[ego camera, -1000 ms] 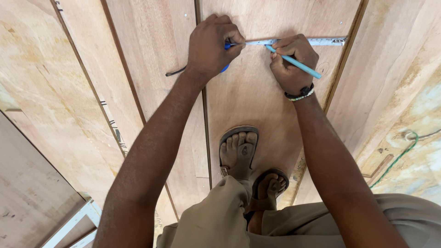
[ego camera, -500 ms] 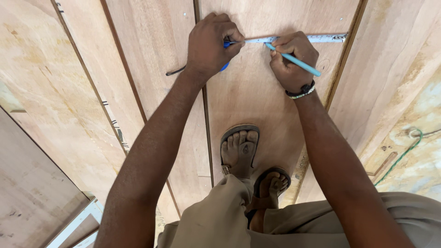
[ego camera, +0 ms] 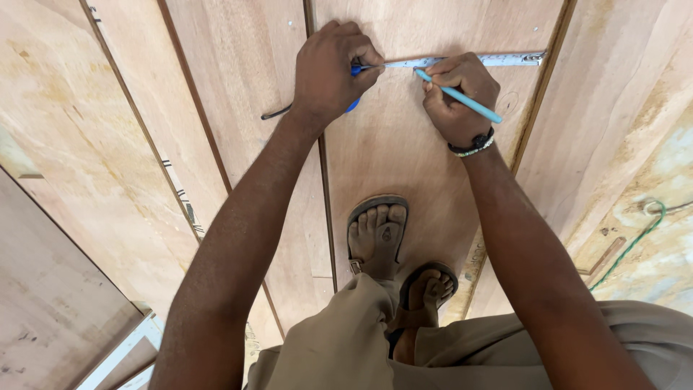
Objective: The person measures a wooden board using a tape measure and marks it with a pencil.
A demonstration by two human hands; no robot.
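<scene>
My left hand grips a blue tape measure case, mostly hidden under the palm. Its metal blade runs right across a plywood board and hooks over the board's right edge. My right hand holds a light blue pencil with its tip pressed to the board just under the blade. A dark wristband sits on my right wrist. Both of my feet in brown sandals stand on the same board, below the hands.
Several plywood sheets lie side by side with dark seams between them. A black cord trails left from the tape case. A green wire curls on the right sheet. A pale frame piece shows at bottom left.
Both hands have held nearly still on the tape and pencil; the view has shifted only slightly.
</scene>
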